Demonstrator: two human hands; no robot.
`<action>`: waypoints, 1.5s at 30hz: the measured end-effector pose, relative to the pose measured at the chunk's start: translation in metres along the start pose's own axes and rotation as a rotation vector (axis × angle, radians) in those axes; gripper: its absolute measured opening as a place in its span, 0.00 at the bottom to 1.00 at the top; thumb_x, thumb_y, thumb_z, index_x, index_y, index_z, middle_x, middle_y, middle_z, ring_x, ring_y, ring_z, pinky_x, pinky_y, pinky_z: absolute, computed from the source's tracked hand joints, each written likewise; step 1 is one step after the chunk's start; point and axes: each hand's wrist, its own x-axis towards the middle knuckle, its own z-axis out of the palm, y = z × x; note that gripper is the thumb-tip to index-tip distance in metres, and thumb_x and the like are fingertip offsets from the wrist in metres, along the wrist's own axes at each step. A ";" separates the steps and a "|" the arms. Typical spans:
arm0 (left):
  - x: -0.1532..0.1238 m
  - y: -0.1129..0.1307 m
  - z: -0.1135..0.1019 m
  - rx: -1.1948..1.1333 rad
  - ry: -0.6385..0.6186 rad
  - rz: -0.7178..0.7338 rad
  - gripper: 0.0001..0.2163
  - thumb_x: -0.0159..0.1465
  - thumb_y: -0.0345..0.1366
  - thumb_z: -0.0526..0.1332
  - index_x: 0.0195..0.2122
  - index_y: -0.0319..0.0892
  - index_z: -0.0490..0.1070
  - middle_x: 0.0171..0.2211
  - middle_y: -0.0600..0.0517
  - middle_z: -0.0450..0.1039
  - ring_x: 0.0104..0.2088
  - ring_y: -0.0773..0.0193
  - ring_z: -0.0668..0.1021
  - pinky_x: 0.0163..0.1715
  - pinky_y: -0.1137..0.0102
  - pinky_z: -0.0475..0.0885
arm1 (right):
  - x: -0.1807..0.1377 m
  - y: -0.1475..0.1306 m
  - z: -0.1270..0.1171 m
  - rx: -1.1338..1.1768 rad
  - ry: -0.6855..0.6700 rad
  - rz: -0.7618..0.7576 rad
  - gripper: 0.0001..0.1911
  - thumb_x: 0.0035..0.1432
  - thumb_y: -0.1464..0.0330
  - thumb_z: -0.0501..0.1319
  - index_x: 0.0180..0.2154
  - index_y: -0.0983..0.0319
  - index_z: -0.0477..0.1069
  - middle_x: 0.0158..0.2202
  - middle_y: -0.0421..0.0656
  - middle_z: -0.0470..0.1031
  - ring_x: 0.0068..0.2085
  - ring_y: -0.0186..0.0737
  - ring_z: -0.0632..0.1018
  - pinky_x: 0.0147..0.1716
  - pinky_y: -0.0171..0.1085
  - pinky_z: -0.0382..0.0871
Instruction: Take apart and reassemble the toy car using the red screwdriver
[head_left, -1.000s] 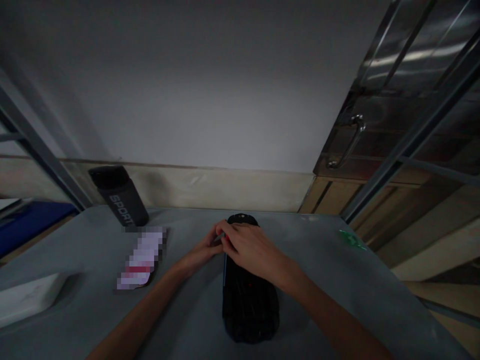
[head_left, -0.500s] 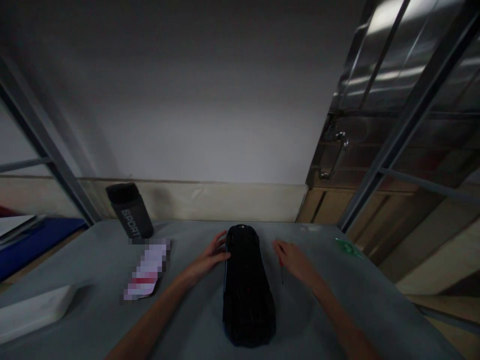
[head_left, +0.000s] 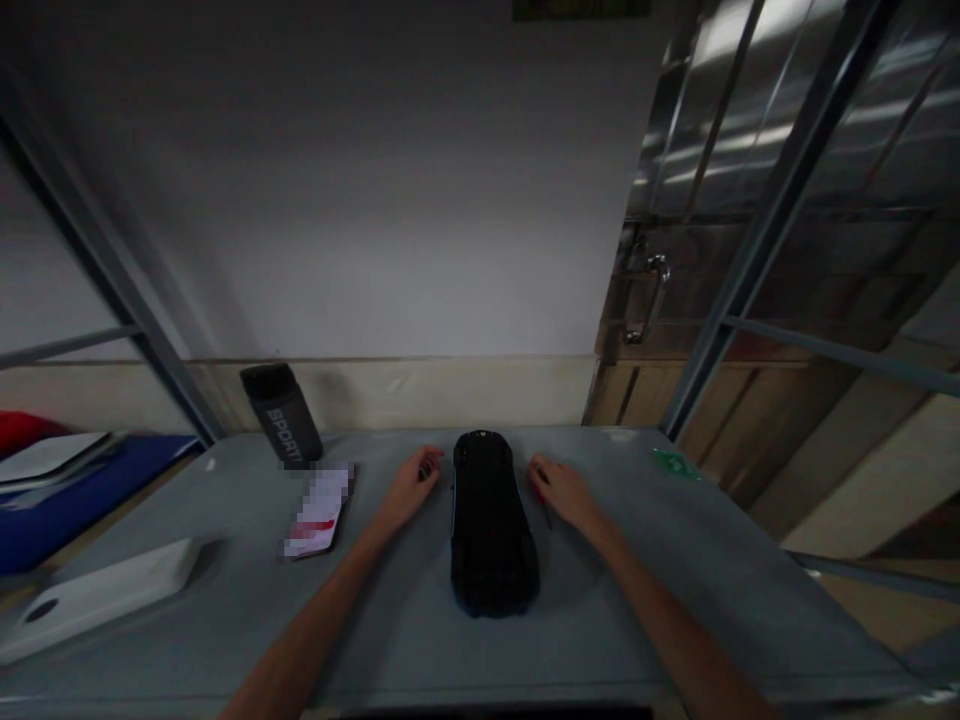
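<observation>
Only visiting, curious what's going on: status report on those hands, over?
Left hand open, flat beside black toy car. Right hand on thin tool, grip unclear. Sport bottle stands apart, far left.

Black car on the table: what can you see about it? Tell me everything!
The black car is long with rounded ends and looks like dull plastic. A thin blue line runs along its left edge. It lies flat on the grey table, pointing toward the wall. Wheels and windows are too dark to make out. The left hand and the right hand rest beside its far end, very close; whether they touch it cannot be told.
</observation>
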 end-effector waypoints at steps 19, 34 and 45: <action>-0.003 0.003 0.008 0.137 -0.110 0.020 0.03 0.64 0.29 0.59 0.36 0.45 0.68 0.28 0.56 0.72 0.30 0.62 0.75 0.35 0.68 0.68 | -0.003 0.006 0.001 0.046 -0.036 -0.033 0.17 0.76 0.63 0.48 0.48 0.58 0.74 0.35 0.44 0.82 0.37 0.46 0.82 0.36 0.39 0.65; -0.002 0.000 0.010 0.214 -0.174 0.026 0.05 0.67 0.32 0.57 0.41 0.44 0.73 0.32 0.52 0.74 0.35 0.58 0.76 0.42 0.64 0.71 | -0.002 0.009 -0.001 0.045 -0.075 -0.037 0.16 0.75 0.62 0.49 0.49 0.57 0.74 0.36 0.45 0.83 0.37 0.47 0.83 0.35 0.39 0.64; -0.002 0.006 0.009 0.278 -0.192 0.023 0.06 0.70 0.32 0.56 0.41 0.44 0.72 0.33 0.52 0.75 0.36 0.59 0.78 0.43 0.65 0.73 | -0.003 0.008 -0.005 0.025 -0.084 -0.061 0.14 0.76 0.62 0.49 0.48 0.56 0.72 0.35 0.43 0.83 0.36 0.47 0.84 0.34 0.39 0.67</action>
